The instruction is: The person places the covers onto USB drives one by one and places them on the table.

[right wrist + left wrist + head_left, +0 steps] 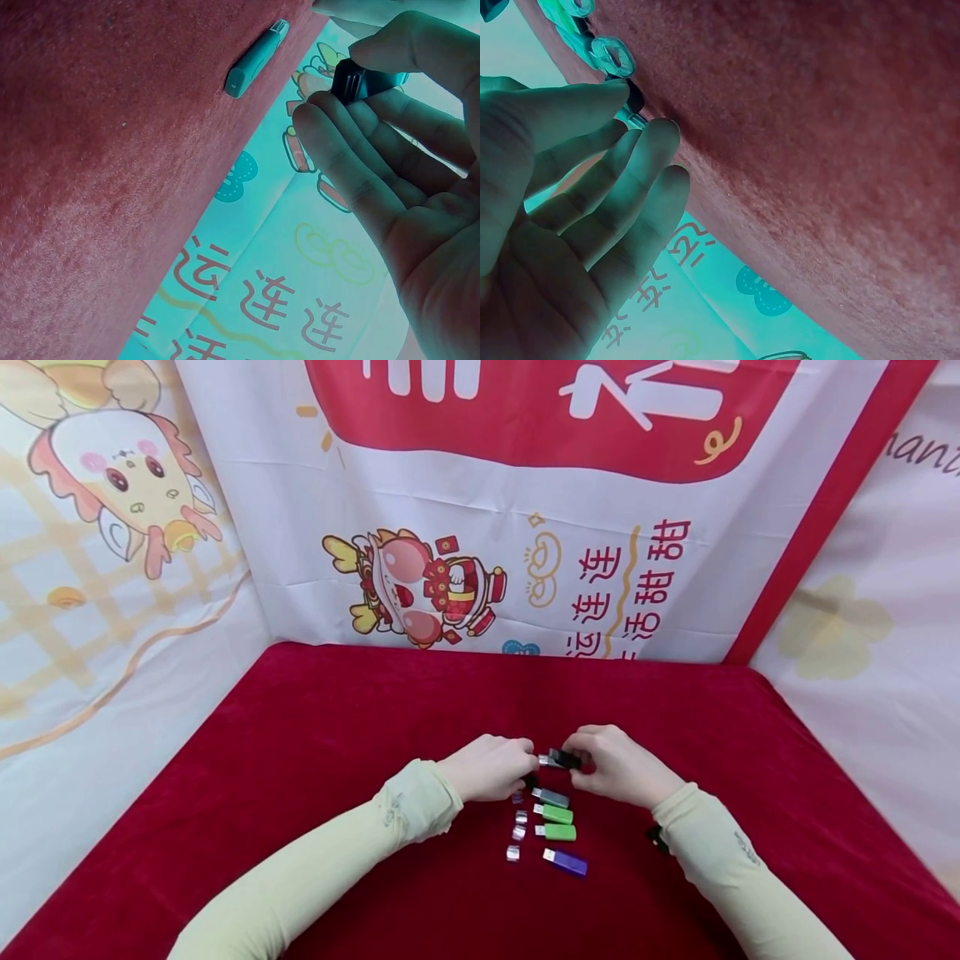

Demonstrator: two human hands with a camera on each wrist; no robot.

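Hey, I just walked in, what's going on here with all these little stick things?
A person is handling USB sticks on a red cloth. The right hand pinches a small black piece, probably a stick. The left hand is at another dark piece; I can't tell whether it's gripped. Nearer the person lie a grey stick, two green ones and a blue one, with small shiny pieces to their left.

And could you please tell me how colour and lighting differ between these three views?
Head: bright, natural-looking colour on the red cloth; left wrist: teal cast, with the left hand shaded; right wrist: similar cast, pale backdrop, right hand dim.
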